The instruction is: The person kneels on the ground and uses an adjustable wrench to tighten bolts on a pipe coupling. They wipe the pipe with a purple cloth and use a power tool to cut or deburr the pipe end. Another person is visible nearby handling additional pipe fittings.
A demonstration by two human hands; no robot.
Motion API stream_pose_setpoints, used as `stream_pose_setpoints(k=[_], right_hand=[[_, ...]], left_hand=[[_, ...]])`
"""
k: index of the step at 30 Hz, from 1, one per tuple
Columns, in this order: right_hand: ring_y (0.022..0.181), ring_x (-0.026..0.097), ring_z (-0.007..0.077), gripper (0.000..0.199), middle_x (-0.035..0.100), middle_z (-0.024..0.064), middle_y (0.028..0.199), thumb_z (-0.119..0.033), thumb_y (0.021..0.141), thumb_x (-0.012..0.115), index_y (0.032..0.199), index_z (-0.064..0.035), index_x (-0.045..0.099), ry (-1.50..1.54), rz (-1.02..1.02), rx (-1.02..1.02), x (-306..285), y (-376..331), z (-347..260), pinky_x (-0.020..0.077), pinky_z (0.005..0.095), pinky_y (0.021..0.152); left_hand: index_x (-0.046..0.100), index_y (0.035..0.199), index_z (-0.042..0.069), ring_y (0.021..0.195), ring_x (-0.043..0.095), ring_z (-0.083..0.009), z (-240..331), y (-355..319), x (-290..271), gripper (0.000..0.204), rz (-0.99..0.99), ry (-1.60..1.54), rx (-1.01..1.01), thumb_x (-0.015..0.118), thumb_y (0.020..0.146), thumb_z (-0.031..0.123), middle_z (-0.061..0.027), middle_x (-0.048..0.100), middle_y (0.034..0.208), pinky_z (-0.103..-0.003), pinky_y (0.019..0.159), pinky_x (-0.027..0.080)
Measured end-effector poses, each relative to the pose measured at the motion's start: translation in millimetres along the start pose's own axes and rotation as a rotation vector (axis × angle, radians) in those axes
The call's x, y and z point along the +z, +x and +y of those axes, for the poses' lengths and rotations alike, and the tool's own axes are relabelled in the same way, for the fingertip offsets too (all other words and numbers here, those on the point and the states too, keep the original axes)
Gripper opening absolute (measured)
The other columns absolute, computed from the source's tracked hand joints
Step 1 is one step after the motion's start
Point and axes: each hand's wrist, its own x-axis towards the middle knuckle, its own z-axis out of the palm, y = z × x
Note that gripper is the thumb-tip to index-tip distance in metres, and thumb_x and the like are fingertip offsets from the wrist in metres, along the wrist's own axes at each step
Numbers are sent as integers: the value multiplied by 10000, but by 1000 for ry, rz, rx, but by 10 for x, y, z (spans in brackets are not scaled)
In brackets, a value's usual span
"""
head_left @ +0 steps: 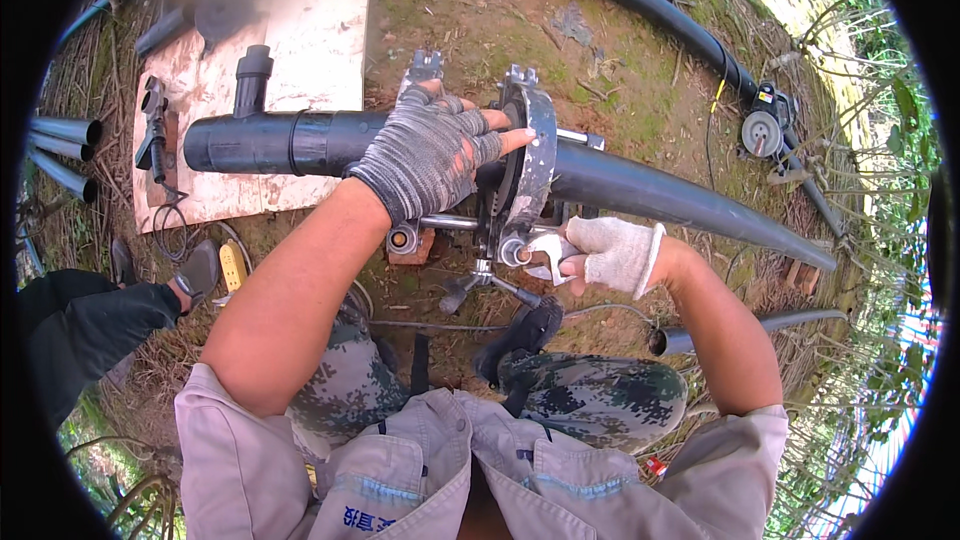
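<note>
A black pipe (660, 188) runs through a grey metal clamp ring (541, 155) on a pipe-joining frame. On its left is a black tee fitting (258, 143). My left hand (430, 152), in a grey striped fingerless glove, lies over the pipe left of the ring. Its fingers stretch out, and the fingertips touch the ring's edge. My right hand (607, 252), in a white fingerless glove, is closed at the lower side of the ring. It grips a silver metal tool (547, 258) with a jaw-like end, beside the clamp bolt (515, 249). The fingers partly hide the tool.
A wooden board (318, 50) lies under the tee. A power tool with a round disc (763, 132) stands at right. Several pipe ends (68, 152) are at left, near another person's leg (110, 320). A yellow power strip (232, 266) and cables lie on the ground.
</note>
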Motion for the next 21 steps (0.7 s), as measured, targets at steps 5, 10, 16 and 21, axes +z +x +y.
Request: stream_pose_setpoints(k=[5,10,16,21], right_hand=[[790,628,156,293,658,74,898,-251,951,629,1129,-20,600,185,-17,60,-13,-70,-179,493,324,699],[820,645,246,275,678,109,871,-256,913,599,1071,-31,598,-386,-60,47,-190,100,-382,479,398,755],[792,637,238,207,675,73,784,-190,862,575,1000,-50,641,-450,-159,89,-320,234,-599,471,382,726],[726,619,210,257,658,67,744,-285,942,604,946,-30,637,-377,-76,133,-196,282,-356,464,367,671]], left_hand=[[458,1473,363,1209,594,-186,-29,-21,107,585,19,35,-19,610,913,295,39,613,1353,-540,1104,289],[472,1467,356,1201,595,-194,13,-35,11,597,14,0,-25,625,897,266,27,636,1312,-529,1110,290],[456,1483,340,1212,583,-202,-12,-4,123,691,31,41,-32,704,844,259,-1,631,1318,-509,1127,282],[524,1429,307,1186,592,-194,-63,2,189,616,7,-25,-42,688,837,254,10,644,1263,-501,1120,286]])
